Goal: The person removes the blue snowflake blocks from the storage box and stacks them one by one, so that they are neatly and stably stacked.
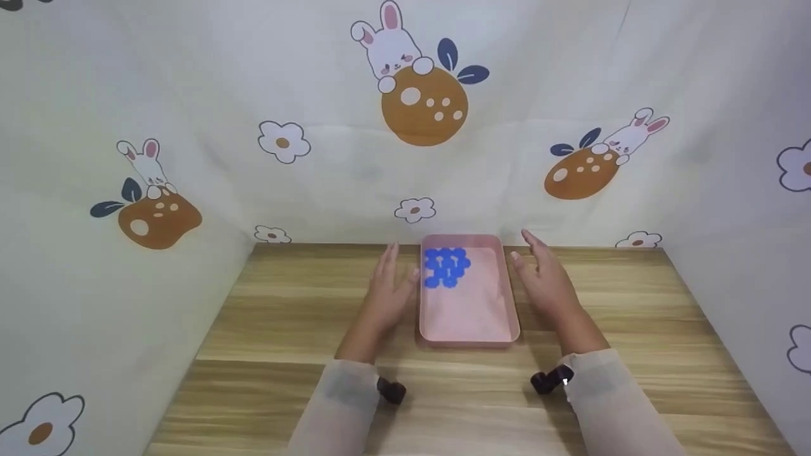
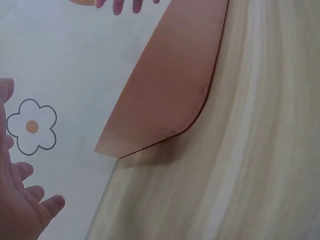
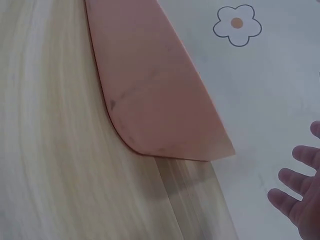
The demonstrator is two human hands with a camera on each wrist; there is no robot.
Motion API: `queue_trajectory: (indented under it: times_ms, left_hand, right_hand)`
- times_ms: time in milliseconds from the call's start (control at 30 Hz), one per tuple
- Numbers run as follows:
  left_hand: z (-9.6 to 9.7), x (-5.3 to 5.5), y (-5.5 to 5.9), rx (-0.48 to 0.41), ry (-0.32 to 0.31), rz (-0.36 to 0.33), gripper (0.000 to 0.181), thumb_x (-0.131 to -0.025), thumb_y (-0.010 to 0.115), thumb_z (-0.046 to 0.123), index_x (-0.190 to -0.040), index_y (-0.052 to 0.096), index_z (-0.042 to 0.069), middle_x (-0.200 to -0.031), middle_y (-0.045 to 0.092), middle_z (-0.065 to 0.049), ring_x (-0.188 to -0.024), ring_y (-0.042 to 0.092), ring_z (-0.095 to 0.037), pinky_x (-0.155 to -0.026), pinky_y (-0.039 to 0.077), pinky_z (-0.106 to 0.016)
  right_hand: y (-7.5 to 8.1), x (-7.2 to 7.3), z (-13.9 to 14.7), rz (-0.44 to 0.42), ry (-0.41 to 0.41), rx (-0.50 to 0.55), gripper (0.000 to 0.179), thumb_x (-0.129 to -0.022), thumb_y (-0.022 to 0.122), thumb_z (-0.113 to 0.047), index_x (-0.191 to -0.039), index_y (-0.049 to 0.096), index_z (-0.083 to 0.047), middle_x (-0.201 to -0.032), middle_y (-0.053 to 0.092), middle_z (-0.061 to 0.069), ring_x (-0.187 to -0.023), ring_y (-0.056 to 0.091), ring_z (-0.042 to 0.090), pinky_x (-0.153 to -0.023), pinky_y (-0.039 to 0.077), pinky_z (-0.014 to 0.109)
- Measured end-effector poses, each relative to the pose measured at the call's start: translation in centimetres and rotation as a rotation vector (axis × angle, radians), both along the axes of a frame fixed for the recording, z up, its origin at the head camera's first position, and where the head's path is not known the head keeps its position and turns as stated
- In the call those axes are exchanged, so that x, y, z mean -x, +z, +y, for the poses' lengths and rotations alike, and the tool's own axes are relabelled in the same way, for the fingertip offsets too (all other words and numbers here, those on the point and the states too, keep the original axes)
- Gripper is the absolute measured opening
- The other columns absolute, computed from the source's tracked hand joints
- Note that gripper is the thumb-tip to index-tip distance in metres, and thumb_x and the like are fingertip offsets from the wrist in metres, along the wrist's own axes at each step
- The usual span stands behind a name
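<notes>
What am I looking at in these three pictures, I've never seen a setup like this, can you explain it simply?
There's no robot here, just a person's bare left hand and right hand. The widest picture comes from a camera on the head, looking forward and down. The other two come from cameras on each wrist, which show the tray's outer wall up close.

On the wood-patterned surface sits a pink tray. Small blue pieces are grouped in its far left part. Behind stands a pale backdrop printed with rabbits and flowers.

The hands flank the tray, fingers extended. Neither holds anything.
</notes>
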State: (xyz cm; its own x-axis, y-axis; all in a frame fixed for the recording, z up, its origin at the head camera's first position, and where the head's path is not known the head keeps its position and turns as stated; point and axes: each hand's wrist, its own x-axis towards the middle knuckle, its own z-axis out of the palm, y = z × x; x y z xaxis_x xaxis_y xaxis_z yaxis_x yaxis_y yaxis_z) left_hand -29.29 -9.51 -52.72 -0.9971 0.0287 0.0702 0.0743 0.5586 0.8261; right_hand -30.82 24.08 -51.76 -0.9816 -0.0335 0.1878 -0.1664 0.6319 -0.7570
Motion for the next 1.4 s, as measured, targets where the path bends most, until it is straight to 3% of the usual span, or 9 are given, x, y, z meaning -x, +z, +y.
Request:
queue_trajectory:
  times_ms: [100,233,400,533,700,867,1067,1200,1400]
  left_hand:
    - [0.2,-0.5,-0.7,-0.102,0.005,-0.025,0.078,-0.105,0.048,0.067,-0.17,0.011,0.047,-0.183,0.01,0.004,-0.168,0.017,-0.039,-0.129,0.021,-0.074]
    - [0.3,-0.9,-1.3,-0.189,0.012,-0.071,0.075,-0.106,0.05,0.063,-0.17,0.014,0.047,-0.183,0.012,0.0,-0.167,0.018,-0.041,-0.129,0.02,-0.074]
    - [0.4,-1.1,-1.9,-0.271,-0.012,-0.113,0.074,-0.105,0.051,0.063,-0.17,0.017,0.047,-0.182,0.018,0.003,-0.167,0.021,-0.039,-0.13,0.023,-0.073]
    - [0.3,-1.2,-2.3,-0.369,-0.078,-0.147,0.077,-0.107,0.051,0.06,-0.172,0.018,0.036,-0.181,0.022,0.001,-0.167,0.021,-0.037,-0.132,0.025,-0.067]
    - [0.3,-1.1,-3.0,-0.536,-0.168,-0.224,0.072,-0.112,0.051,0.04,-0.173,0.019,0.018,-0.18,0.023,-0.009,-0.168,0.019,-0.037,-0.135,0.026,-0.058]
    - [0.2,-1.1,-3.4,-0.648,-0.215,-0.259,0.067,-0.113,0.048,0.031,-0.171,0.023,0.009,-0.178,0.027,-0.015,-0.162,0.034,-0.038,-0.135,0.03,-0.054]
    - [0.1,-1.0,-3.7,-0.695,-0.229,-0.315,0.062,-0.114,0.045,0.029,-0.17,0.026,0.01,-0.178,0.027,-0.017,-0.157,0.045,-0.038,-0.134,0.032,-0.052]
    - [0.3,-1.1,-3.8,-0.69,-0.229,-0.339,0.062,-0.112,0.049,0.024,-0.17,0.028,0.013,-0.176,0.032,-0.018,-0.158,0.042,-0.036,-0.133,0.034,-0.052]
    - [0.5,-1.2,-4.3,-0.666,-0.281,-0.319,0.066,-0.108,0.05,0.006,-0.17,0.025,0.006,-0.175,0.03,-0.023,-0.164,0.03,-0.039,-0.134,0.031,-0.053]
  right_hand:
    - [-0.2,-0.3,-0.3,-0.009,-0.008,0.044,0.073,-0.109,0.046,-0.06,-0.171,0.029,-0.025,-0.175,0.035,0.012,-0.159,0.038,0.04,-0.125,0.04,0.066]
    - [-0.4,-0.6,-0.7,-0.028,-0.004,0.078,0.075,-0.108,0.045,-0.063,-0.171,0.028,-0.026,-0.176,0.035,0.01,-0.161,0.036,0.038,-0.126,0.039,0.065]
    - [-0.2,-0.7,-1.4,-0.066,0.012,0.107,0.079,-0.106,0.044,-0.069,-0.171,0.028,-0.028,-0.176,0.035,0.007,-0.162,0.034,0.036,-0.128,0.037,0.063]
    - [0.1,-0.7,-2.0,-0.108,0.026,0.132,0.084,-0.102,0.045,-0.076,-0.17,0.028,-0.03,-0.176,0.035,0.004,-0.163,0.034,0.033,-0.129,0.037,0.062]
    - [0.9,-0.2,-2.9,-0.128,0.054,0.168,0.086,-0.099,0.049,-0.077,-0.167,0.033,-0.027,-0.171,0.043,0.004,-0.16,0.041,0.03,-0.127,0.042,0.059]
    - [1.5,0.6,-3.5,-0.11,0.061,0.12,0.086,-0.099,0.054,-0.075,-0.163,0.042,-0.019,-0.159,0.055,0.009,-0.15,0.051,0.031,-0.124,0.046,0.057]
    - [1.7,1.8,-4.1,-0.149,0.057,0.123,0.086,-0.098,0.056,-0.075,-0.162,0.045,-0.018,-0.151,0.059,0.011,-0.142,0.057,0.033,-0.121,0.049,0.055]
    - [1.7,2.6,-4.4,-0.147,0.088,0.178,0.072,-0.103,0.062,-0.059,-0.158,0.05,-0.013,-0.145,0.061,0.014,-0.133,0.06,0.034,-0.114,0.055,0.052]
    - [1.6,3.7,-4.9,-0.224,0.108,0.238,0.061,-0.103,0.068,-0.04,-0.155,0.054,-0.012,-0.139,0.061,0.013,-0.124,0.061,0.03,-0.102,0.062,0.042]
